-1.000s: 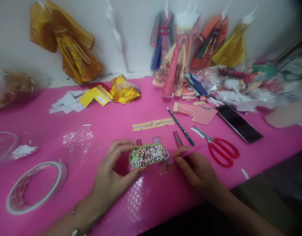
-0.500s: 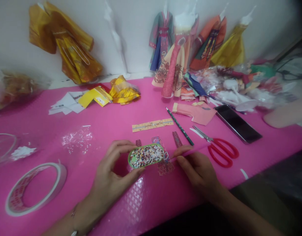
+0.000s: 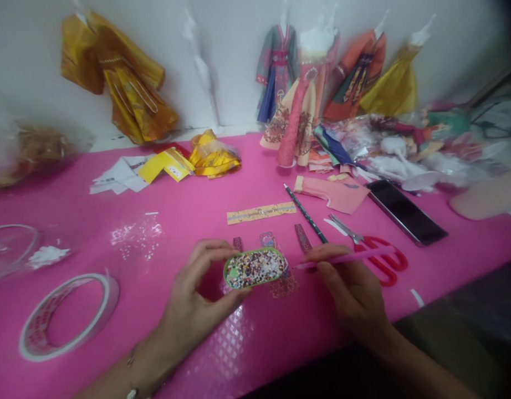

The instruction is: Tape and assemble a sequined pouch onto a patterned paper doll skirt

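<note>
My left hand [image 3: 208, 285] grips a small green oblong container [image 3: 255, 267] by its ends and near side, with fingers and thumb around it. Tiny multicoloured beads fill it, and a bare green patch shows at its left end. A slim pink pen-like stick [image 3: 347, 257] is pinched in my right hand [image 3: 349, 285], its thin tip pointing left, just beside the container. Partly hidden behind and under the container lies a patterned fabric piece [image 3: 285, 284]. A dark red patterned strip [image 3: 302, 238] rests on the table beyond my right hand.
On the pink table [image 3: 164, 221] lie red-handled scissors [image 3: 382, 255], a pencil [image 3: 305, 213], a phone [image 3: 407, 212], a beige trim strip [image 3: 261, 213] and a tape roll [image 3: 68, 316]. Loose sparkling bits [image 3: 137, 235] lie at left. Small dressed mannequins [image 3: 133, 77] line the wall.
My right hand has drawn a little to the right with the pink stick, which now shows along more of its length. The container has barely moved; the whole view has shifted slightly.
</note>
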A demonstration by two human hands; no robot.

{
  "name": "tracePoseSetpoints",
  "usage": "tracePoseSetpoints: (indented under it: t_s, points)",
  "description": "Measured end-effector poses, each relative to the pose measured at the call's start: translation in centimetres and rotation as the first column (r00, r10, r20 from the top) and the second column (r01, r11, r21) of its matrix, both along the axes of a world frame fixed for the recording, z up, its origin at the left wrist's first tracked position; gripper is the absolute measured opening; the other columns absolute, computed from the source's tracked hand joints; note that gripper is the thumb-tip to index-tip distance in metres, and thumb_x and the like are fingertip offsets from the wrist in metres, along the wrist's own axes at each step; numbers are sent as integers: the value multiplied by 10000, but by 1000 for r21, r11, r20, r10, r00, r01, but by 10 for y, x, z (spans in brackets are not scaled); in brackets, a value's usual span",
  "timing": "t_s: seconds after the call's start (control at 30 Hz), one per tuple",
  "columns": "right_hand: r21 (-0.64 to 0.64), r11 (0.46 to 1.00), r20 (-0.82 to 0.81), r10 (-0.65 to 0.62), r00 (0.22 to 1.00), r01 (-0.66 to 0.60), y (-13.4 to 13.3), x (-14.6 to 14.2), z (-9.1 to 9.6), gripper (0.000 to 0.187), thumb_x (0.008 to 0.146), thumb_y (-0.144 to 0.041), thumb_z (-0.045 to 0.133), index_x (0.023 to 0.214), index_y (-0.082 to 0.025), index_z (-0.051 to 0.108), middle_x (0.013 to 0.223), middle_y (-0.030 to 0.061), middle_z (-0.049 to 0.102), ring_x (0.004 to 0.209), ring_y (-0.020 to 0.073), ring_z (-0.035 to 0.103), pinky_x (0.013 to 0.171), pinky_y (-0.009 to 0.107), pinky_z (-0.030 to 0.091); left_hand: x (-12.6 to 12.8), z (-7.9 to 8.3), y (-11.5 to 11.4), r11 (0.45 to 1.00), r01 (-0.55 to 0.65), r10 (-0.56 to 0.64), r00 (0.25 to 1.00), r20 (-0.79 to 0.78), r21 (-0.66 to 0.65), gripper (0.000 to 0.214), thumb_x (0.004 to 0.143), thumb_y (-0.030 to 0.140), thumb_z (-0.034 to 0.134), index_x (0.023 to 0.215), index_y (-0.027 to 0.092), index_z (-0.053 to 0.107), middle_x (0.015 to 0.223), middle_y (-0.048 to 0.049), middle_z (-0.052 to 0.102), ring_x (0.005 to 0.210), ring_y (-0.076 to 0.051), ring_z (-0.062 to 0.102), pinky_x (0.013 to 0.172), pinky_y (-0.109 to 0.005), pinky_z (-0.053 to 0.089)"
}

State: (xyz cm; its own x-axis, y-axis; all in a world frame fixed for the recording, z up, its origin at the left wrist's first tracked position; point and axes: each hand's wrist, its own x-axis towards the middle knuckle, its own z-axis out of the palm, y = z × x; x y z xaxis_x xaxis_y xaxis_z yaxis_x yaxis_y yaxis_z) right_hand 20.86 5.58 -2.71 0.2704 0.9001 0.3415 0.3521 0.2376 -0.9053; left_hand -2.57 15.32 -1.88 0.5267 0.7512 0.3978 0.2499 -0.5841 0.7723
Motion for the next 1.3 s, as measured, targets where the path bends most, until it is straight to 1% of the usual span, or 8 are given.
tracePoseSetpoints:
  t_s: [0.17,0.33,0.5,0.63,0.77,0.9,1.13,1.3]
  points:
    - [85,996,-30,21,999,-19,-8,-1,8,189,962,-145,503,1029,-270,629,957,34,660,955,214,634,837,370,535,2,-3,-4,994,91,-89,995,40,-53,347,802,311,766,1099,234,605,1059,-50,588,1013,-221,576,868,-375,495]
    - [142,987,-54,81,995,-73,-19,-5,20,226,964,-131,502,1068,-290,624,965,33,672,938,219,638,843,389,541,3,-5,-11,975,205,-204,979,20,-90,410,777,350,788,1125,241,602,1078,-68,588,995,-245,582,856,-413,497]
    - [102,971,85,210,974,-218,-24,-7,27,195,967,-186,541,1091,-316,619,953,6,724,933,216,672,994,444,483,5,-1,-14,958,282,-283,959,-18,-51,448,772,352,795,1149,245,577,1088,-77,599,1007,-255,584,882,-437,485]
    - [74,963,158,246,956,-259,-20,-13,30,113,970,-246,571,1011,-322,644,874,-22,762,857,194,709,978,413,501,6,2,-15,943,329,-331,943,-44,-39,451,783,346,787,1168,258,568,1071,-68,613,997,-247,585,884,-432,484]
    - [115,945,222,276,935,-307,-14,-17,34,165,931,-160,615,1007,-296,666,856,-24,779,792,177,737,914,365,551,6,1,-15,935,353,-354,934,-39,-36,460,787,357,783,1183,268,565,1085,-60,610,1019,-244,574,919,-434,474]
    - [143,928,288,293,912,-343,-11,-18,36,170,910,-118,619,1001,-253,668,851,-13,784,789,163,740,915,335,557,6,0,-16,932,361,-363,930,-59,-41,476,782,368,787,1193,273,567,1111,-61,602,1041,-246,558,962,-443,448]
    - [171,923,365,264,893,-343,-12,-19,24,95,952,-188,590,987,-235,665,879,-19,790,852,154,711,970,321,513,8,3,-18,926,375,-377,922,-85,-33,472,772,317,800,1182,256,573,1112,-47,609,1042,-222,557,988,-417,410]
    - [153,926,390,265,882,-346,-11,-20,16,131,994,-272,531,991,-245,660,871,-14,792,858,159,710,952,337,512,8,3,-18,927,375,-376,922,-89,-24,457,766,316,802,1158,257,576,1101,-47,611,1029,-222,560,955,-405,428]
